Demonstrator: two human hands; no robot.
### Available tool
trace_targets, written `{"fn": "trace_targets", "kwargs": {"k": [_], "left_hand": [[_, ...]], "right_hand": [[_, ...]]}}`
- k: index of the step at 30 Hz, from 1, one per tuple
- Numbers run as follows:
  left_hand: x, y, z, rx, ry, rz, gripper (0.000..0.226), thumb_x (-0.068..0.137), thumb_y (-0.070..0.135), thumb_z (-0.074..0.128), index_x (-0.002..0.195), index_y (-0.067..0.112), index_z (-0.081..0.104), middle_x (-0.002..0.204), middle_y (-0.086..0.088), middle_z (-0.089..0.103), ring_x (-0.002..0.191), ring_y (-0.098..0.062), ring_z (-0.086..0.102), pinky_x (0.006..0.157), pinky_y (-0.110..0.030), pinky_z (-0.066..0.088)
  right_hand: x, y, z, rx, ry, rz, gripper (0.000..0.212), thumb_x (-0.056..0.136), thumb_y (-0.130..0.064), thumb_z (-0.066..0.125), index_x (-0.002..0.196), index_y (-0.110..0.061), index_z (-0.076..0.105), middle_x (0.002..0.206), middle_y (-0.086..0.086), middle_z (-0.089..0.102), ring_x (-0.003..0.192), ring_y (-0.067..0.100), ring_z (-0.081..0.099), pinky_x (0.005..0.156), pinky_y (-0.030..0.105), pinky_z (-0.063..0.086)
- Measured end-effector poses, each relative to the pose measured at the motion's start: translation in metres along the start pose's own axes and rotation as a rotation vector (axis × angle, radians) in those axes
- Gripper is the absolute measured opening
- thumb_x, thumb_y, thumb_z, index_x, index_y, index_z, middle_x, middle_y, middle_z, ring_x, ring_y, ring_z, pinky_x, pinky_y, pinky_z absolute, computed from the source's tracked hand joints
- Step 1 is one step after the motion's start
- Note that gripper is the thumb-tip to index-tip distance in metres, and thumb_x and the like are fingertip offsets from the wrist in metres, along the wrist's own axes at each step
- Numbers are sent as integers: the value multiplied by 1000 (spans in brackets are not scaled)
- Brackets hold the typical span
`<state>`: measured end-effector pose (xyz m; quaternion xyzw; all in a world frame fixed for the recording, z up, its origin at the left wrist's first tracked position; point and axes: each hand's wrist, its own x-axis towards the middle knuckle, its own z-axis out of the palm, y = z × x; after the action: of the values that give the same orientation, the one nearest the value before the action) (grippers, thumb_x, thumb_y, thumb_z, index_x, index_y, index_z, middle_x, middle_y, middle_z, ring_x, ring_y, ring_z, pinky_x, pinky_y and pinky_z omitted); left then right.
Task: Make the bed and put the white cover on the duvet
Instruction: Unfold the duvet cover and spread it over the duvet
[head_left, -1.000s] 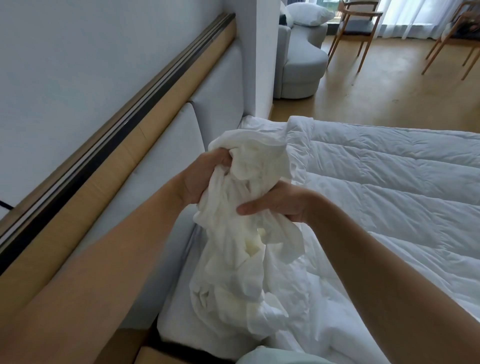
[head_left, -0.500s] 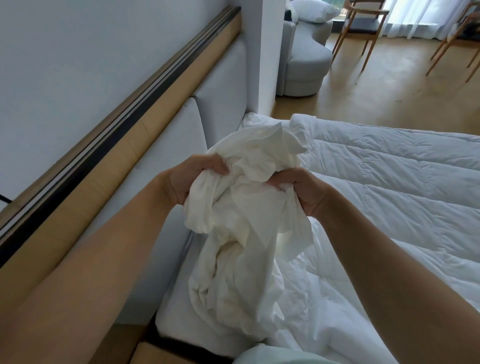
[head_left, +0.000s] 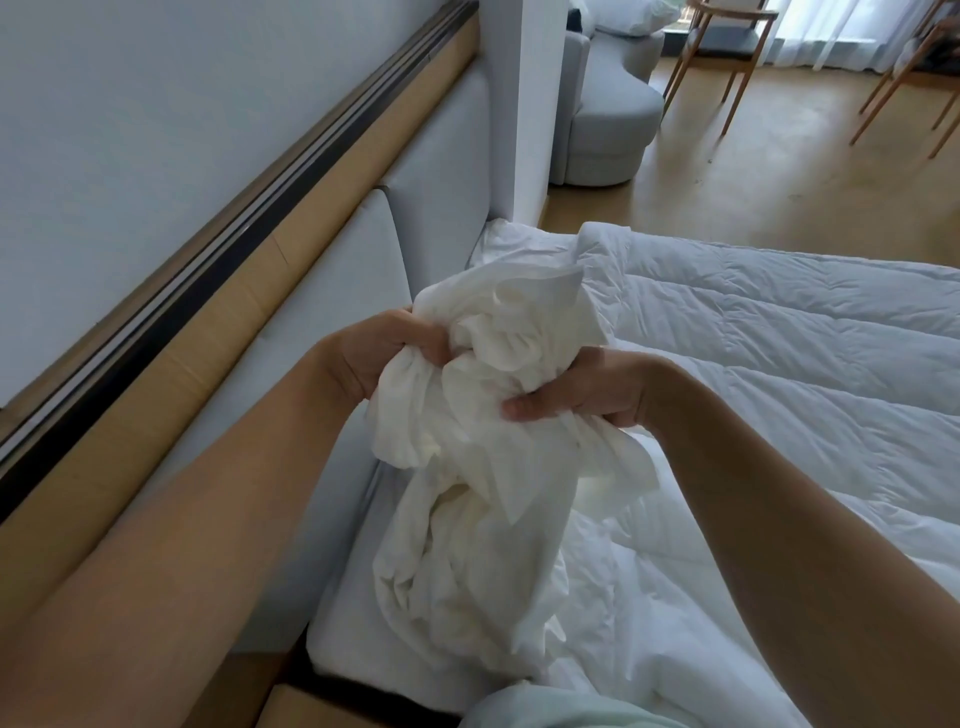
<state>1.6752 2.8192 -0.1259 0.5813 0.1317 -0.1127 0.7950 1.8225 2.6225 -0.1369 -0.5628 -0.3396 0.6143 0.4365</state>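
We see two bare arms reaching forward over a bed, both hands holding a crumpled white cover up in the air. The left hand grips the upper left side of the bundle, its fingers curled tight into the cloth. The right hand grips the right side just beside it, its fingers wrapped round a thick gather of cloth from below. Between the two hands the cover bunches up in a wrinkled peak. Below them it hangs in loose folds, and its lower end rests on the bed.

Under and to the right of the cover lies a white quilted duvet, spread across most of the bed and rumpled at the near edge. A bare strip of white mattress shows at the left, next to a padded grey headboard. Above the headboard we see a wooden ledge with a dark strip, and then a pale wall.

Beyond the bed the room opens onto a light wooden floor. A rounded grey armchair stands past the wall corner with a white pillow on its seat. Farther back is a wooden chair in front of sheer white curtains.
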Motion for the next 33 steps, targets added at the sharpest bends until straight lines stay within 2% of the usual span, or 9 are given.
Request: {"fn": "trace_targets", "kwargs": {"k": [6, 11, 15, 18, 22, 26, 28, 30, 33], "left_hand": [[3, 9, 5, 102, 10, -26, 52, 53, 5, 70, 105, 5, 72, 103, -18, 70, 94, -38, 69, 75, -44, 62], [6, 8, 17, 313, 46, -186, 65, 51, 0, 79, 115, 4, 68, 114, -20, 73, 100, -40, 72, 75, -46, 62], [7, -8, 33, 470, 93, -284, 45, 56, 7, 77, 100, 9, 73, 99, -9, 77, 88, -26, 75, 78, -38, 63], [11, -20, 45, 411, 172, -268, 58, 41, 17, 75, 98, 7, 71, 97, -15, 71, 88, -31, 68, 87, -48, 58], [14, -26, 43, 295, 197, -245, 69, 40, 19, 72, 105, -2, 65, 99, -19, 62, 88, -33, 61, 73, -35, 55], [15, -23, 27, 191, 204, -248, 76, 40, 23, 74, 113, 5, 59, 106, -22, 54, 96, -37, 53, 87, -46, 47], [16, -17, 14, 99, 223, -199, 65, 44, 18, 72, 106, 0, 64, 105, -24, 57, 96, -39, 55, 85, -44, 51], [18, -11, 8, 8, 224, -103, 45, 53, 11, 65, 97, 3, 69, 96, -20, 63, 89, -37, 60, 75, -38, 56], [25, -7, 8, -45, 256, -29, 28, 65, 6, 50, 81, 8, 72, 79, -12, 65, 72, -27, 64, 61, -30, 57]], "right_hand": [[8, -13, -8, 238, 256, -174, 37, 72, -7, 73, 109, -5, 69, 99, 10, 75, 93, 26, 73, 74, 37, 60], [18, -8, -10, 366, 437, -257, 19, 77, 4, 62, 81, -8, 76, 74, 8, 74, 66, 22, 72, 58, 31, 59], [25, 2, -12, 539, 382, -256, 26, 69, -2, 57, 62, -13, 79, 66, 6, 71, 58, 18, 69, 55, 26, 56], [27, 1, -13, 601, 329, -278, 30, 67, -5, 50, 55, -13, 76, 58, 3, 68, 50, 13, 66, 49, 22, 53], [35, 1, -25, 484, 327, -205, 26, 61, -4, 55, 62, -14, 78, 62, 3, 69, 54, 15, 67, 53, 22, 54], [36, 1, -32, 301, 231, -25, 23, 66, -18, 63, 84, -12, 76, 72, 5, 72, 62, 18, 70, 61, 27, 58], [31, 5, -29, 256, 61, 28, 23, 64, -32, 85, 83, -18, 82, 81, 3, 75, 71, 16, 73, 68, 29, 59], [28, 11, -25, 159, -99, 178, 48, 42, -37, 100, 82, -17, 82, 84, 5, 77, 74, 17, 74, 69, 33, 61], [28, 14, -13, -102, -174, 276, 27, 63, -10, 84, 89, -16, 80, 94, 10, 77, 84, 25, 75, 79, 44, 62]]}}
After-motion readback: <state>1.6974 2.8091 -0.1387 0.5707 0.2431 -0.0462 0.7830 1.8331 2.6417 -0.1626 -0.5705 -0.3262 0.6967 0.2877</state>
